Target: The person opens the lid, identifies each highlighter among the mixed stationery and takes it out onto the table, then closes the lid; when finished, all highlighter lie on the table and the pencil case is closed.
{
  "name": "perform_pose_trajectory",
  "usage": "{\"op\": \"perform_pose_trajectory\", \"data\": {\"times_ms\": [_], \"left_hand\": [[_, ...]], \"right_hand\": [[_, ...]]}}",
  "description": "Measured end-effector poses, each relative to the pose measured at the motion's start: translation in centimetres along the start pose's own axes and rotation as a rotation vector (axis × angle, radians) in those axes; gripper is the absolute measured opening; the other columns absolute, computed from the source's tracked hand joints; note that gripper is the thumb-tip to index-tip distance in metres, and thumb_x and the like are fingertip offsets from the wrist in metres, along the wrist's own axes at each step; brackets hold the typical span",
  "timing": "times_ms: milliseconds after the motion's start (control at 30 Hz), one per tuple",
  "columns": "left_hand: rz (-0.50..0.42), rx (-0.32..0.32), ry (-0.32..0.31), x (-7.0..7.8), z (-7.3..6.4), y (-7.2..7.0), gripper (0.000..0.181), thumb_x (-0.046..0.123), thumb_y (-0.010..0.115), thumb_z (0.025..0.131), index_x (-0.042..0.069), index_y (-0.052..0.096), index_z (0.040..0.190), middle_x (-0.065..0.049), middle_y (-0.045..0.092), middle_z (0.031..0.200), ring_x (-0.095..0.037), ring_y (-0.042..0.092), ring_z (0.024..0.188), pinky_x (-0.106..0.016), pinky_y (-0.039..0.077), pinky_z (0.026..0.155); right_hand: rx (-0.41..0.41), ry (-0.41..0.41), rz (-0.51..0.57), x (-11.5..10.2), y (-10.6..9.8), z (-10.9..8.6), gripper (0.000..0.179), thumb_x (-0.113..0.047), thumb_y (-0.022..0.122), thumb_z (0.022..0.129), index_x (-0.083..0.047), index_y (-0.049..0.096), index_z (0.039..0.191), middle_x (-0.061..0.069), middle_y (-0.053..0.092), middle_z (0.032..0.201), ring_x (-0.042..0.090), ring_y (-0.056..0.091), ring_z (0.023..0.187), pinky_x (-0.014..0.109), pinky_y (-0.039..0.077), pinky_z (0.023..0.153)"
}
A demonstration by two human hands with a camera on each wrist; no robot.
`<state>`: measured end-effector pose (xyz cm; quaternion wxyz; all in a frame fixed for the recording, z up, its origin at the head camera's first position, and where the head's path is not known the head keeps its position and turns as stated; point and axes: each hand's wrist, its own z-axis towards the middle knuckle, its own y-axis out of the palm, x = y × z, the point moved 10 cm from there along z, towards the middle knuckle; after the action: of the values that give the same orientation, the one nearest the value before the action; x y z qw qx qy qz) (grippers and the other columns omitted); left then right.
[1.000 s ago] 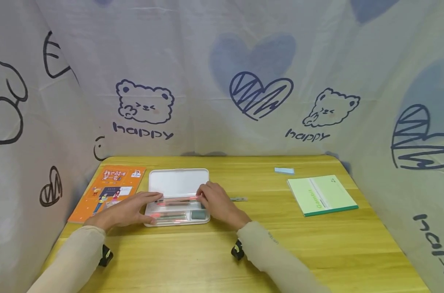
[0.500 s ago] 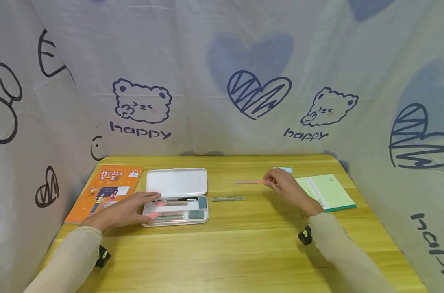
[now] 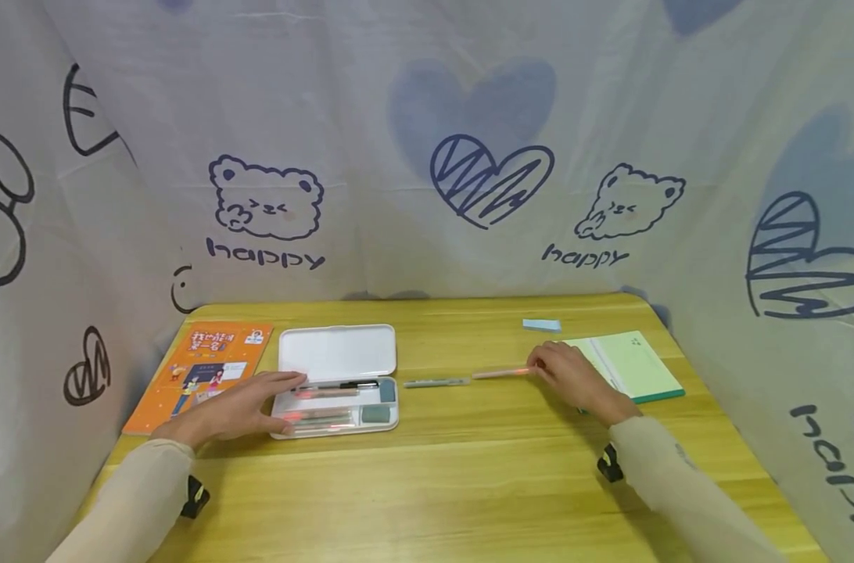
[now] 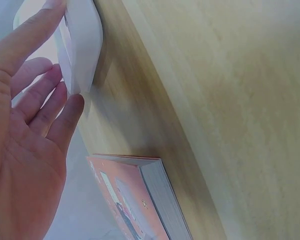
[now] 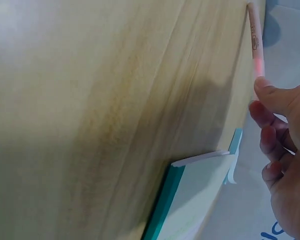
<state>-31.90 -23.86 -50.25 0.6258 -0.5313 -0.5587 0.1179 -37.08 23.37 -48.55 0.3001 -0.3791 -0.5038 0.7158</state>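
My left hand (image 3: 240, 407) holds the left end of an open white pencil case (image 3: 339, 352), thumb on the near side and fingers toward the hinge. In the left wrist view the fingertips touch the case's pale wall (image 4: 87, 45). Several pens (image 3: 321, 418) and two grey-green blocks, one being the front block (image 3: 375, 414), lie in its compartments. Off to the right, my right hand (image 3: 571, 379) pinches one end of a slim pink pen (image 3: 500, 374), low over the table. Printed lettering shows on that pen (image 5: 255, 37) in the right wrist view. A grey-green pen (image 3: 435, 383) lies between case and pink pen.
An orange book (image 3: 198, 371) lies left of the case, partly behind my left forearm. A pale green notebook (image 3: 634, 363) is beside my right hand, with a small light blue strip (image 3: 542, 324) behind it. Printed curtains (image 3: 399, 102) enclose the wooden table (image 3: 399, 500).
My right hand has left the pencil case and carried the pink pen rightward, then lowered it nearer the table, roughly in line with the grey-green pen. My left hand stays at the case.
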Motion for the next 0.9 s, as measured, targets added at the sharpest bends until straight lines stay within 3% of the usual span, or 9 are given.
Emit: {"op": "perform_pose_trajectory", "data": {"times_ms": [267, 533, 900], "left_hand": [[-0.005, 0.000, -0.014, -0.27, 0.05, 0.15, 0.090, 0.044, 0.084, 0.095, 0.008, 0.044, 0.167, -0.023, 0.036, 0.174, -0.056, 0.033, 0.158, -0.080, 0.033, 0.121], [0.000, 0.002, -0.024, -0.29, 0.05, 0.15, 0.090, 0.044, 0.085, 0.095, 0.009, 0.045, 0.167, -0.023, 0.037, 0.174, -0.056, 0.033, 0.158, -0.079, 0.033, 0.122], [0.002, 0.002, -0.028, -0.58, 0.12, 0.09, 0.090, 0.046, 0.084, 0.095, 0.010, 0.044, 0.167, -0.021, 0.037, 0.175, -0.055, 0.033, 0.159, -0.079, 0.032, 0.123]], "right_hand": [[-0.050, -0.030, -0.115, -0.34, 0.41, -0.05, 0.005, -0.018, 0.082, 0.098, -0.014, 0.078, 0.099, 0.000, 0.070, 0.088, 0.020, 0.064, 0.079, 0.040, 0.052, 0.070], [-0.046, -0.042, -0.125, -0.29, 0.66, 0.08, 0.007, -0.019, 0.083, 0.098, -0.015, 0.079, 0.097, -0.001, 0.067, 0.085, 0.017, 0.060, 0.074, 0.036, 0.047, 0.068], [-0.055, -0.021, -0.094, -0.48, 0.32, 0.14, 0.011, -0.021, 0.084, 0.098, -0.013, 0.079, 0.103, 0.001, 0.071, 0.092, 0.020, 0.066, 0.081, 0.043, 0.053, 0.074]]}}
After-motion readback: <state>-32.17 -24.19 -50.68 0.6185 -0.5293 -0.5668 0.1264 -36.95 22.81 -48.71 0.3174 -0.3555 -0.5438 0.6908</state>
